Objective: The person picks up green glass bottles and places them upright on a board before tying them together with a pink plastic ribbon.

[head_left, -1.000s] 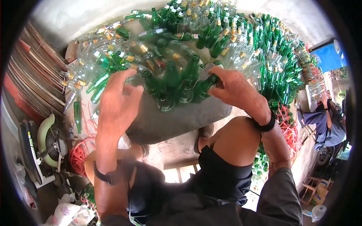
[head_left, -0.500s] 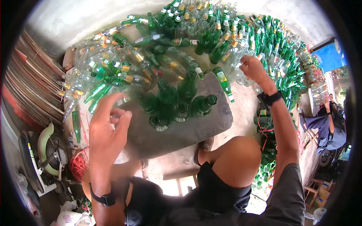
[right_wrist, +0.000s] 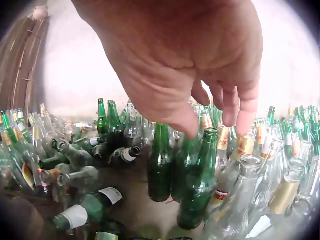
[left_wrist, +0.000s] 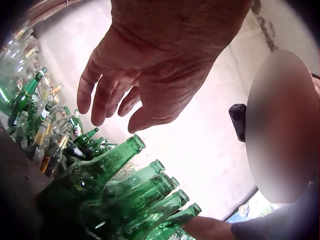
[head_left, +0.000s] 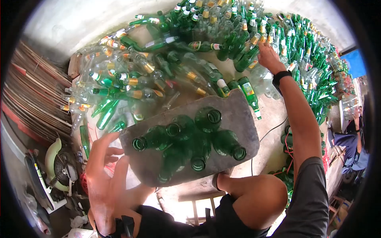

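Note:
Several green glass bottles (head_left: 208, 119) stand grouped on a dark grey slab (head_left: 238, 107) in front of the person's knees. Beside the slab's left edge, the left hand (head_left: 104, 174) hovers with fingers loosely bent and nothing in it. The left wrist view puts this hand (left_wrist: 160, 70) above the bottle necks (left_wrist: 131, 145). The right hand (head_left: 270, 57) reaches out to the standing bottles at the back right. In the right wrist view, a green bottle's neck (right_wrist: 209, 142) shows just below the gap between thumb and fingers (right_wrist: 245, 107), with clear bottles (right_wrist: 245, 182) alongside.
Clear and green bottles (head_left: 131, 75) lie heaped behind the slab, and many more stand along the wall (head_left: 301, 51). Two labelled green bottles (head_left: 248, 91) lie at the slab's far right corner. A fan (head_left: 57, 162) is at left; a black cord (head_left: 274, 131) runs at right.
The right hand has left a green bottle on the slab and moved out to the back right. The left hand has drawn away from the grouped bottles, and the head view has shifted.

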{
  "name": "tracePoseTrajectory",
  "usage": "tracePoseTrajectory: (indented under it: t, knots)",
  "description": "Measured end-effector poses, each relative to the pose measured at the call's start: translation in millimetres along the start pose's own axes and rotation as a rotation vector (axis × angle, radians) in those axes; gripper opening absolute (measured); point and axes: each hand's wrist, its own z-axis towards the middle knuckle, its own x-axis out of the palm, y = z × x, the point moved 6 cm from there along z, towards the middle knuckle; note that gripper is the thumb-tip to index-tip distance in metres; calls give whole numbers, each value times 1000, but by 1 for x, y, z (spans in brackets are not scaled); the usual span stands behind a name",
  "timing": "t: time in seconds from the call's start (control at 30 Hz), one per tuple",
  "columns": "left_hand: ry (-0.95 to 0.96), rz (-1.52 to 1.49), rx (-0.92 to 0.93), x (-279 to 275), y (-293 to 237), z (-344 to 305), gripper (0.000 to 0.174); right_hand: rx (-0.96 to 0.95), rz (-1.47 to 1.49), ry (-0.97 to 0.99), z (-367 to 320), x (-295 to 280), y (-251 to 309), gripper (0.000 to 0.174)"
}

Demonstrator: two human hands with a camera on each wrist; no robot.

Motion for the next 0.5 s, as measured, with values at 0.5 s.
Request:
tracePoseTrajectory:
  t: [0.5]
  knots:
    - [77,146,209,12,-17,1,49,-118,79,-62,9,45,0,31]
